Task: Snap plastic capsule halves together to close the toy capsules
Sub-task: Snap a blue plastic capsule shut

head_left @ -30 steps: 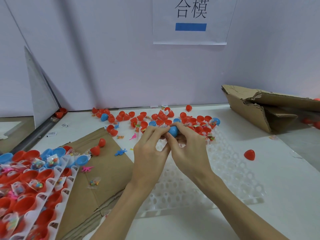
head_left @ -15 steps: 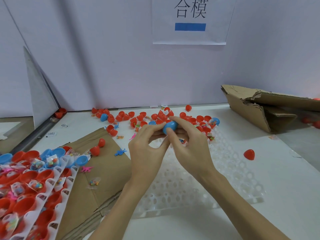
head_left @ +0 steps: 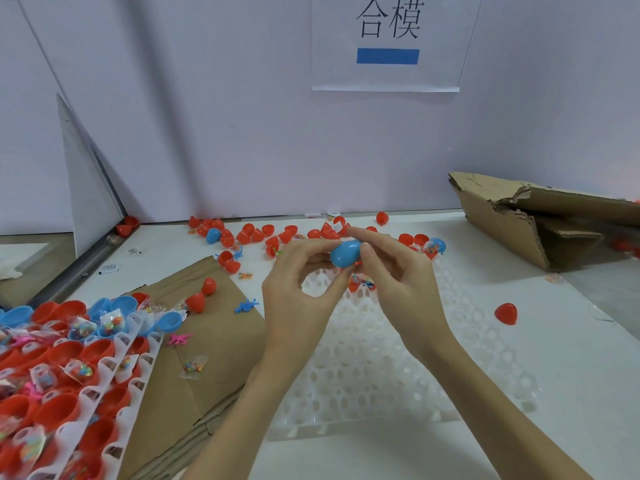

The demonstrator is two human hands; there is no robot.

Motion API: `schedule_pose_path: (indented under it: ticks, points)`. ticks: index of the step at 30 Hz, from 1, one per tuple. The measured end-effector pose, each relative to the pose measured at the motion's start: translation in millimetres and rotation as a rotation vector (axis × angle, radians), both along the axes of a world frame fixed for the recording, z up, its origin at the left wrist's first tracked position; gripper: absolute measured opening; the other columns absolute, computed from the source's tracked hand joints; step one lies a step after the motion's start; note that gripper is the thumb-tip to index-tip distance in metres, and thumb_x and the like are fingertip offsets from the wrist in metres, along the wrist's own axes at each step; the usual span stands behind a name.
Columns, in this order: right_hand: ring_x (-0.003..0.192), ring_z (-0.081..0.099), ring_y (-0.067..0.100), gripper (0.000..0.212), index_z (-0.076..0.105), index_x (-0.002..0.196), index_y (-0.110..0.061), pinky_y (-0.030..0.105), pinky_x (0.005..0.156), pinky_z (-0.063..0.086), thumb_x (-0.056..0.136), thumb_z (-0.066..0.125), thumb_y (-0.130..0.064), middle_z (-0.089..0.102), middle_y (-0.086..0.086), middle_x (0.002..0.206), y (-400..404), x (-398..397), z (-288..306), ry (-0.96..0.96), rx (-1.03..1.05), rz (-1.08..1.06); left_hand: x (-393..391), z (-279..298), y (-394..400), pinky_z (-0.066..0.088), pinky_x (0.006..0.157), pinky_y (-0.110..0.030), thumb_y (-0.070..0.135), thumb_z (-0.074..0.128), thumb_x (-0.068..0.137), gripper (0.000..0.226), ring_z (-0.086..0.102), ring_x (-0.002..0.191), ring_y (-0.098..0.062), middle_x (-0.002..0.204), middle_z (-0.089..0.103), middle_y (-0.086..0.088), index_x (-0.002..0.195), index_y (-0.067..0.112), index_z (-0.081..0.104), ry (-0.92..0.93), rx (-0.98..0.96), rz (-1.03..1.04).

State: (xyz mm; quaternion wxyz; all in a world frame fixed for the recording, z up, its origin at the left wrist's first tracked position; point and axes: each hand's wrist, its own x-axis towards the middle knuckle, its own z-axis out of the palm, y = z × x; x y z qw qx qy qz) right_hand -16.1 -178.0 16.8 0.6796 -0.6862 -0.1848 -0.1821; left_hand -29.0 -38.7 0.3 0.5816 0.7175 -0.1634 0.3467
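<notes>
Two hands are lifting the blue capsule (head_left: 345, 253) higher above the white tray (head_left: 381, 368) than a second ago; I'm seeing left hand (head_left: 298, 292) and right hand (head_left: 398, 271) pinching opposite ends, fingers curled. I'm judging the halves nearly seated.

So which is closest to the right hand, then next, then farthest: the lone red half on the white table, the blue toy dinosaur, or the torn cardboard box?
From the right hand:
1. Lone red half, on its right.
2. Blue toy dinosaur, left, on the flat cardboard.
3. Torn cardboard box, far right at the back.
</notes>
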Motion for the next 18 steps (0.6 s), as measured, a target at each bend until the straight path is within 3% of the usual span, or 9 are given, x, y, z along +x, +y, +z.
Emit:
schedule_pose_path:
  ticks: [3,7,14,18]
  points:
    - [0.102,0.071,0.002,0.026,0.069,0.121,-0.021,0.014,0.085,0.054,0.095,0.068,-0.018,0.074,-0.015,0.108,5,-2,-3,0.036,-0.039,0.005,-1,-4,-3,0.056,0.089,-0.025,0.005,0.084,0.083,0.030,0.067,0.100,-0.016,0.107,0.067,-0.002,0.111,0.005,0.072,-0.096,0.148,0.140]
    - [0.098,0.070,0.005,0.039,0.067,0.124,-0.018,0.015,0.085,0.055,0.087,0.078,-0.021,0.072,-0.008,0.109,9,-4,-8,-0.014,-0.195,-0.094,-1,-7,-4,0.053,0.095,-0.021,0.003,0.086,0.079,0.033,0.063,0.104,-0.010,0.108,0.068,-0.003,0.110,0.003,0.075,-0.099,0.201,0.215]
    - [0.087,0.067,-0.006,0.029,0.062,0.103,-0.035,0.005,0.075,0.049,0.091,0.074,-0.012,0.066,-0.027,0.092,9,-4,-11,-0.119,-0.288,-0.136,-1,-10,-6,0.047,0.091,-0.010,-0.001,0.087,0.077,0.033,0.060,0.096,-0.005,0.104,0.068,-0.006,0.108,0.003,0.076,-0.113,0.273,0.249]
    - [0.086,0.065,-0.007,0.016,0.071,0.106,-0.014,0.004,0.074,0.049,0.092,0.072,-0.007,0.061,-0.030,0.088,7,-1,-16,-0.170,-0.371,-0.176,-2,-12,-6,0.049,0.088,-0.010,0.000,0.087,0.079,0.031,0.062,0.089,-0.010,0.099,0.068,-0.006,0.108,0.003,0.076,-0.128,0.310,0.276]
